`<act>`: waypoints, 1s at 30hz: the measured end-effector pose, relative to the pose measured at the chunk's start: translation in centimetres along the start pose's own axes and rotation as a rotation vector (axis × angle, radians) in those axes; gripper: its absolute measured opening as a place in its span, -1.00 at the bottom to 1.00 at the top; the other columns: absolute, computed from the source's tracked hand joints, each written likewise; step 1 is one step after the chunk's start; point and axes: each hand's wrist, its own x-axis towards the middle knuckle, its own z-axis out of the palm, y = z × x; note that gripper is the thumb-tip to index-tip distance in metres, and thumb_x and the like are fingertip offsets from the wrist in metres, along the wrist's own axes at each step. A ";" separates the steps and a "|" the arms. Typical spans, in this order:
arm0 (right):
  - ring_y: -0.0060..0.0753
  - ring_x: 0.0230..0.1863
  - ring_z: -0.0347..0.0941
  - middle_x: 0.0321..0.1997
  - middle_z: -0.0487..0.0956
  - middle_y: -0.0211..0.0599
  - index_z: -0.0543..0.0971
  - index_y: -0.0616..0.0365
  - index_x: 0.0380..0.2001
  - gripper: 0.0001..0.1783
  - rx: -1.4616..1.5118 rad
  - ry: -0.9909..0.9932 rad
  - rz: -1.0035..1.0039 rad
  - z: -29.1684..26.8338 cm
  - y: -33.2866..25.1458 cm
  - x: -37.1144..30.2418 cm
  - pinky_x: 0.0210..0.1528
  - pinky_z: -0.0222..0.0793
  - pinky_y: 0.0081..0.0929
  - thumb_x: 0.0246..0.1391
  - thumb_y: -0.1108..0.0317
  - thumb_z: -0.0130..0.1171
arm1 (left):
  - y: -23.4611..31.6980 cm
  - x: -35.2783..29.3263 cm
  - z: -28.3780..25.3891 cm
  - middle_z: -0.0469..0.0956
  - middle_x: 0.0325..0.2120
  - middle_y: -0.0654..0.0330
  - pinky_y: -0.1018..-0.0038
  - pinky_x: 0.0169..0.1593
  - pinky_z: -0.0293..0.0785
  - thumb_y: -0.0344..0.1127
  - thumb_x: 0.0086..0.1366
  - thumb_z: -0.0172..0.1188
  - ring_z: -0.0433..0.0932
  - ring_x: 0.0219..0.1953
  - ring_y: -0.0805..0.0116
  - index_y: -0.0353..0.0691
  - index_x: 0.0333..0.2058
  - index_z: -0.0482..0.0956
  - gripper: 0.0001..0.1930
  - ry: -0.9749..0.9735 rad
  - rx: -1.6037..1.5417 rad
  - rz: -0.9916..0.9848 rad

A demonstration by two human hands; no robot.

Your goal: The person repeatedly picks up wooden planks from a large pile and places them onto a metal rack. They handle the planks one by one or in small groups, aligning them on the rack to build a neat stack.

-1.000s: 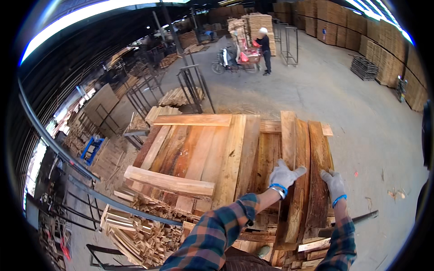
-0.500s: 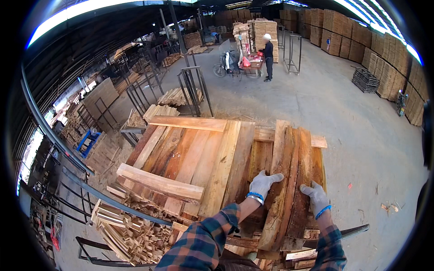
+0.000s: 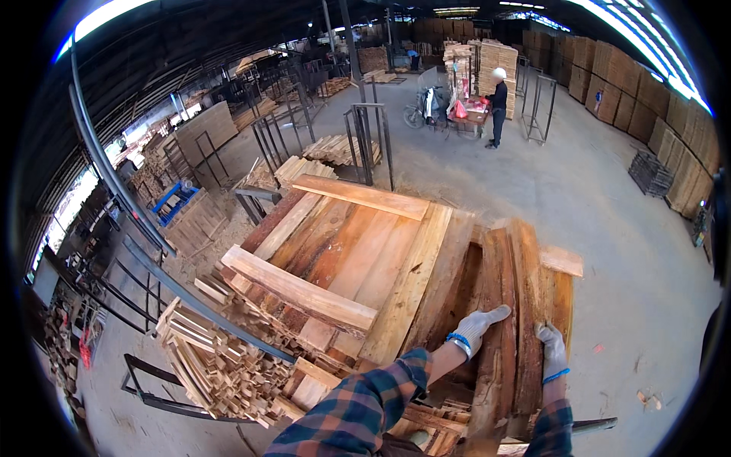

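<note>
My left hand (image 3: 480,329), in a white glove with a blue cuff, grips the left side of a dark, rough-edged wooden board (image 3: 498,282). The thumb lies across the board's top. My right hand (image 3: 553,352), gloved alike, is closed round the right edge of a neighbouring brown board (image 3: 527,289). Both boards lie side by side between my hands, lengthwise away from me, seemingly tilted. The undersides and some fingertips are hidden. A darker gap separates them from the flat boards (image 3: 415,282) of the stack on the left.
Two crosswise planks, a near one (image 3: 301,288) and a far one (image 3: 362,196), lie on the stack. Short wood offcuts (image 3: 221,358) are piled at the near left, beside a curved metal bar (image 3: 205,305). Metal posts (image 3: 369,145) stand beyond. A person (image 3: 498,107) stands by a loaded cart (image 3: 468,114).
The view has swung left, so the scene sits further right. The boards between my hands have shifted, showing darker faces. My left hand has moved with them, and my hands are slightly closer together.
</note>
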 end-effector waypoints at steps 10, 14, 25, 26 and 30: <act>-0.38 0.06 0.48 0.11 0.52 -0.15 0.20 0.43 0.34 -0.12 0.110 -0.121 -0.459 8.9 -16.5 -5.1 0.11 0.38 -0.49 0.01 0.27 0.30 | 12.0 -7.0 6.4 0.62 -0.22 0.22 0.45 -0.06 0.54 -0.11 0.25 0.34 0.59 -0.19 0.39 -0.29 -0.01 0.54 -0.55 -0.158 0.098 0.557; -0.47 -0.02 0.50 0.03 0.56 -0.20 0.16 0.40 0.37 -0.10 0.140 -0.163 -0.675 7.8 -20.6 -3.1 0.06 0.41 -0.55 0.02 0.30 0.30 | 17.4 -5.2 10.5 0.61 -0.17 0.19 0.36 -0.07 0.61 -0.22 0.19 0.39 0.61 -0.14 0.31 -0.30 0.11 0.42 -0.43 -0.380 0.260 0.810; -0.33 0.23 0.34 0.21 0.47 -0.17 0.21 0.37 0.34 0.23 0.006 -0.213 -0.594 5.5 -12.5 -2.1 0.22 0.30 -0.41 -0.22 -0.24 0.49 | 10.9 -1.7 6.1 0.55 -0.01 0.14 0.42 -0.07 0.58 -0.50 -0.04 0.46 0.56 -0.10 0.33 -0.29 0.27 0.29 -0.16 -0.272 0.379 0.837; -0.34 0.21 0.36 0.20 0.48 -0.17 0.23 0.37 0.33 0.25 0.020 -0.218 -0.602 5.8 -12.5 -2.5 0.21 0.30 -0.42 -0.25 -0.28 0.49 | 10.7 -1.8 6.0 0.54 0.00 0.14 0.42 -0.06 0.58 -0.51 -0.04 0.45 0.55 -0.08 0.33 -0.28 0.28 0.29 -0.15 -0.295 0.351 0.826; -0.42 0.06 0.43 0.07 0.54 -0.22 0.30 0.36 0.28 0.18 0.018 -0.245 -0.569 5.4 -13.4 -1.7 0.12 0.36 -0.44 -0.20 -0.34 0.43 | 12.2 -3.4 7.5 0.54 0.01 0.15 0.42 -0.02 0.55 -0.45 0.02 0.41 0.54 -0.06 0.38 -0.27 0.28 0.29 -0.19 -0.285 0.350 0.843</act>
